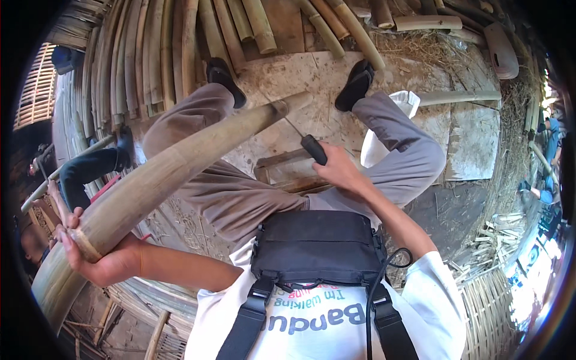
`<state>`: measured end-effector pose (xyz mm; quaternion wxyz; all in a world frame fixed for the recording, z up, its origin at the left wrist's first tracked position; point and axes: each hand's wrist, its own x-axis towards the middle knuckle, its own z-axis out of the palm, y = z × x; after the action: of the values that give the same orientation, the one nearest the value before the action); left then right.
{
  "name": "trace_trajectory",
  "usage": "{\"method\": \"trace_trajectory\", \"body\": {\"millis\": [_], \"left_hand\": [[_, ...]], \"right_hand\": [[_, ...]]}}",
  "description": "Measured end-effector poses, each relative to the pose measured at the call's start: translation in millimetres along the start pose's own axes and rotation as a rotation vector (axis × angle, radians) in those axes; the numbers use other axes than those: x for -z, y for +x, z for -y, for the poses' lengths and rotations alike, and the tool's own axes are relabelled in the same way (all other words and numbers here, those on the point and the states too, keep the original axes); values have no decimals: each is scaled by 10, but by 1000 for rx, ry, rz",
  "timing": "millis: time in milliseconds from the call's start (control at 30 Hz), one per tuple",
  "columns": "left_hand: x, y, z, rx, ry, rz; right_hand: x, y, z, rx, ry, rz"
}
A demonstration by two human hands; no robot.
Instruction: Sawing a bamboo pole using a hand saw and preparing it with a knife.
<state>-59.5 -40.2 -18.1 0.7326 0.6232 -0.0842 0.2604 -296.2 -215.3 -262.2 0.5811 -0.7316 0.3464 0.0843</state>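
Bamboo pole (180, 165) gripped in left hand (108, 261); right hand (341, 173) grasps saw (314, 150), apparently cutting near far end; next stroke likely needs pole steady.

It's a bamboo workshop we're in, and a rough-and-ready one! Look to the far side: bamboo poles (159, 60) packed side by side in a long row, cut ends facing in. Here's a black-handled blade (314, 150) right up at a thick bamboo stem (174, 162), hand work out in the open. Over on the right, split offcuts (498, 237) lie in a pale heap, stringy shavings (441, 55) litter the stained floor (288, 75), and there, lower right, a woven bamboo panel (489, 312)!
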Motion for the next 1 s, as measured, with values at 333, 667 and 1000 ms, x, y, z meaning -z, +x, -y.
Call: {"method": "trace_trajectory", "body": {"millis": [333,667,1000], "left_hand": [[201,-14,12,-66,-141,202],[460,201,172,-38,-501,452],[372,237,247,-25,-637,593]], "right_hand": [[50,19,-110,-119,11,28],[104,-41,-259,-84,-30,26],[43,60,-313,-102,31,39]]}}
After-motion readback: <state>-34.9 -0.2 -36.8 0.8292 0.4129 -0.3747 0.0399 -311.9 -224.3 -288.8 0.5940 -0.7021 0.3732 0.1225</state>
